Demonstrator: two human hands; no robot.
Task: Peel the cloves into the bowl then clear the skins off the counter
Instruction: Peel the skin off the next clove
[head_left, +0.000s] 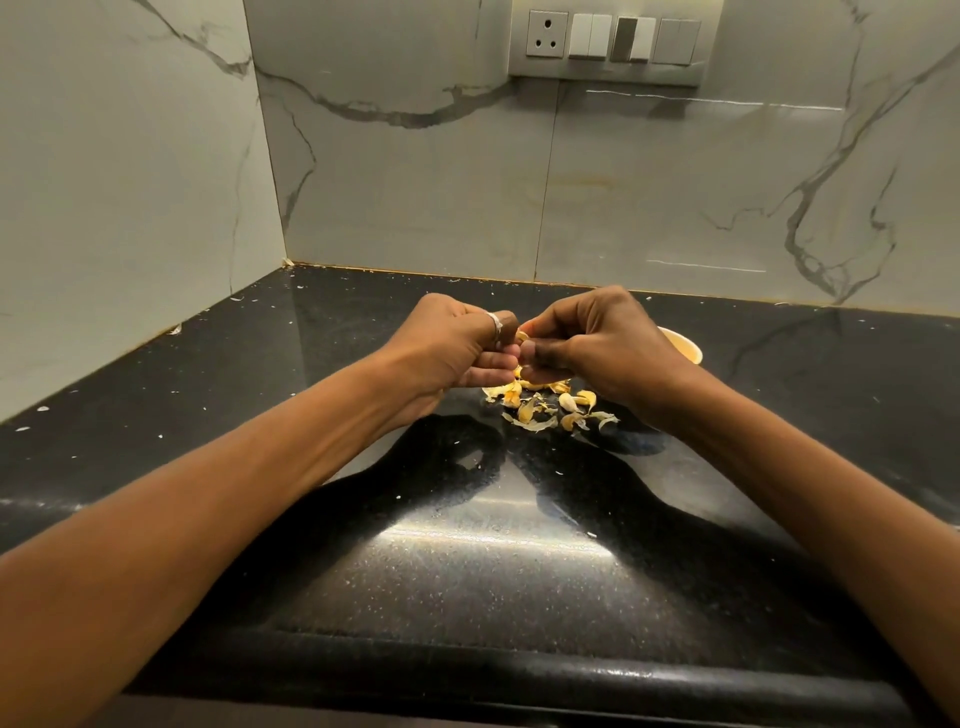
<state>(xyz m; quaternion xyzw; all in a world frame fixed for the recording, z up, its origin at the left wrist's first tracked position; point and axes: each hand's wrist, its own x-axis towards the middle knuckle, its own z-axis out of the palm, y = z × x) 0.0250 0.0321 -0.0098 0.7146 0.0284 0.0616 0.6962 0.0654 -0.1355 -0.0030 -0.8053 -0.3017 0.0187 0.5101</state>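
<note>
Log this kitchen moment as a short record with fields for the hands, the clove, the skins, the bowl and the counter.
hands: left hand and right hand held close together above the counter
clove: clove pinched between the fingertips of both hands
skins: skins in a loose pile on the counter under the hands
bowl: bowl, pale, behind the right hand, mostly hidden, contents not visible
counter: counter, black, glossy, with scattered pale flecks
</note>
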